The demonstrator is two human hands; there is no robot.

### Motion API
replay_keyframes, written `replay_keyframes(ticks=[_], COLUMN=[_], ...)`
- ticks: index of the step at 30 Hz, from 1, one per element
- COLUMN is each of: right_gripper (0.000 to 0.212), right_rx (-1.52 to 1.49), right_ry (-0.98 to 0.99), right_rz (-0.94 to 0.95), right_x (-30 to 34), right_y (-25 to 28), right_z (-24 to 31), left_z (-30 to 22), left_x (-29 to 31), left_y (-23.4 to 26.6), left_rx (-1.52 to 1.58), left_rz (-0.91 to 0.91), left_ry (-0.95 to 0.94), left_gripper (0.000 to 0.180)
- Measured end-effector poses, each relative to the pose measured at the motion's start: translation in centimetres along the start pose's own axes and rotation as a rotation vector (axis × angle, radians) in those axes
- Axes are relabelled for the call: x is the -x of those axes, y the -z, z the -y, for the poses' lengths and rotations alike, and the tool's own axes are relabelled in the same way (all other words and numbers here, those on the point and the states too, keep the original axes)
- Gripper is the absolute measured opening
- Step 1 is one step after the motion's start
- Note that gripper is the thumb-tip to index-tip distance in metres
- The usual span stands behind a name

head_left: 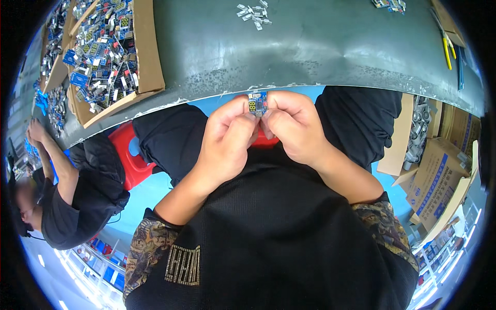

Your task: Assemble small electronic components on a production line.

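Note:
Between my hands, just off the near edge of the table, is a small blue circuit board (257,104) with a digit display on it. My left hand (227,135) pinches its left side between thumb and curled fingers. On the opposite side, my right hand (295,124) grips the board the same way, thumb toward its lower corner. Both sets of fingertips come close together under the board, and they partly hide its lower edge and underside.
At the left, a cardboard box (150,49) holds many similar boards. Small white parts (254,14) lie at the table's far side, more boards (390,5) farther right. Yellow-handled pliers (447,51) rest on the right. A co-worker (67,201) sits at left; cartons (439,181) stand at right.

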State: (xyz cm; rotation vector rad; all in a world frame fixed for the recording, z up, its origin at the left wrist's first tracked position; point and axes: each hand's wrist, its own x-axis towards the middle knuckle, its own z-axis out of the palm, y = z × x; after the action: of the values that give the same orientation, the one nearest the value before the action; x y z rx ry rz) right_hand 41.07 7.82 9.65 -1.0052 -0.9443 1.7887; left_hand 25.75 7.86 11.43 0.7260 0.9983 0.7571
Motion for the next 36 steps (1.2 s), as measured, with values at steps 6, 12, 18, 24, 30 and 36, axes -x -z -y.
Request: replay_keyframes(ticks=[6,12,18,24,30,36], right_gripper=[0.019,0.017,0.018,0.019,0.024,0.01], right_rx=[-0.039,-0.087,-0.099,0.069,0.208,0.901], right_ry=[0.025,0.019,0.041,-0.074,0.071,0.488], right_rz=[-0.009,-0.031,-0.023,0.025,0.08,0.169], right_x=[0.0,0.1,-0.2,0.3,1.0,-2.9], right_y=[-0.3,-0.7,-0.4,-0.3,-2.0,-9.3], right_z=[0.0,0.3,0.1,0.6,1.7,8.2], left_z=[-0.4,-0.2,-0.6,-1.0,2.2,13.2], left_x=[0.3,0.2,-0.1,0.6,-0.1,-3.8], left_y=[-0.2,-0.6,-0.5,3.7,9.6,12.1], left_rx=[0.007,-0.014,-0.004,0.018,-0.009,-0.449], left_rz=[0.007,-0.009,0.005,0.297,0.427,-0.145], left_ry=[-0.019,-0.025,-0.028,0.097,0.296,0.18], left_gripper=[0.02,0.021,0.021,0.028,0.034,0.032])
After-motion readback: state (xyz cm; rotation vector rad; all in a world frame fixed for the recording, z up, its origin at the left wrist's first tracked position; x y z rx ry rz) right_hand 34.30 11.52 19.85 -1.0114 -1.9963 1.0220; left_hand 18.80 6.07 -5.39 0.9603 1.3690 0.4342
